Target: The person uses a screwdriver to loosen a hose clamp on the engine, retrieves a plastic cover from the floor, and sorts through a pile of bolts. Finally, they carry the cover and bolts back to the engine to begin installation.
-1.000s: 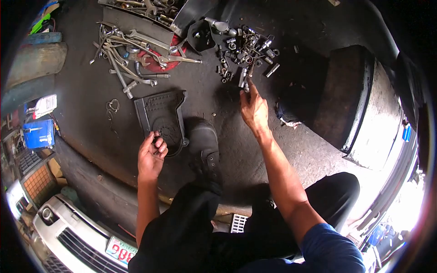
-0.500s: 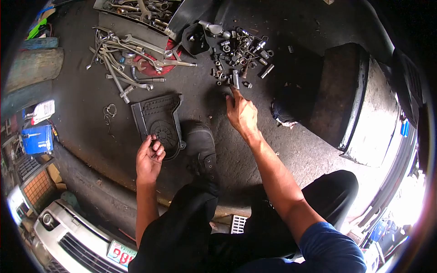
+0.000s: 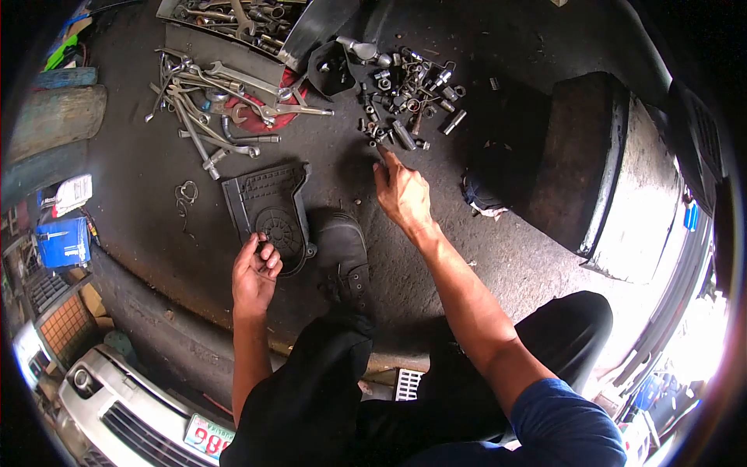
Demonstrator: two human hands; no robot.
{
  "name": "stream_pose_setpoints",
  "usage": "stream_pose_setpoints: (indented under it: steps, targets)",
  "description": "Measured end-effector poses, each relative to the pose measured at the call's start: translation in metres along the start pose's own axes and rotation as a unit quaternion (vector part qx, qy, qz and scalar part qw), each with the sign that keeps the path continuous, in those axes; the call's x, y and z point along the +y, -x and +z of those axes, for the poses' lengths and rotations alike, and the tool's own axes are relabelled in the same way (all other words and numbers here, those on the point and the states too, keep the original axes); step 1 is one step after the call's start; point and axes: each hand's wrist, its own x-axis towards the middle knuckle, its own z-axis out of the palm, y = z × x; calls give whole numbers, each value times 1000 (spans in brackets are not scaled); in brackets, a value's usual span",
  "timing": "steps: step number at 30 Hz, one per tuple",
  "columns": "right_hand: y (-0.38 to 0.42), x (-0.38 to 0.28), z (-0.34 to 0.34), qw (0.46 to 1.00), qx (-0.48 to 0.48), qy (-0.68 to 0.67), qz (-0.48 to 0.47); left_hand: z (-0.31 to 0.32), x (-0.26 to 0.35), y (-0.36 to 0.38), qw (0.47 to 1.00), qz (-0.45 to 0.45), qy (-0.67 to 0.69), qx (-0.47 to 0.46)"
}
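Note:
My right hand (image 3: 406,193) reaches to the near edge of a loose pile of sockets (image 3: 412,97). Its index finger is stretched out and the thumb stands apart, with nothing seen in its grasp. Just beyond the fingertip lie small sockets, and a long socket (image 3: 404,135) rests tilted beside them. My left hand (image 3: 258,274) is held palm up over the lower edge of a black plastic cover (image 3: 268,194). Its fingers are curled in, the index and thumb close together; whatever sits at the tips is too small and dark to name.
Several wrenches (image 3: 206,97) lie heaped on a red dish (image 3: 268,121), below a metal toolbox (image 3: 288,58). A black container (image 3: 333,70) stands beside the sockets. My boot (image 3: 341,241) is next to the cover. On the right is a large dark block (image 3: 580,163).
My right hand has drawn slightly left and back from the long socket, which now lies at a different slant. The left hand keeps its place.

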Motion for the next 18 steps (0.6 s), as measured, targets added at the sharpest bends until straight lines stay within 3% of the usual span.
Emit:
stream_pose_setpoints:
  steps: [7, 10, 18]
  targets:
    - [-6, -2, 6, 999, -42, -10, -30, -2, 0, -2, 1000, -2, 0, -3]
    - [-10, -5, 6, 998, -55, 38, 16, -3, 2, -2, 1000, -1, -6, -9]
    - [-6, 1, 14, 1000, 23, 13, 14, 8, 7, -3, 995, 5, 51, -89]
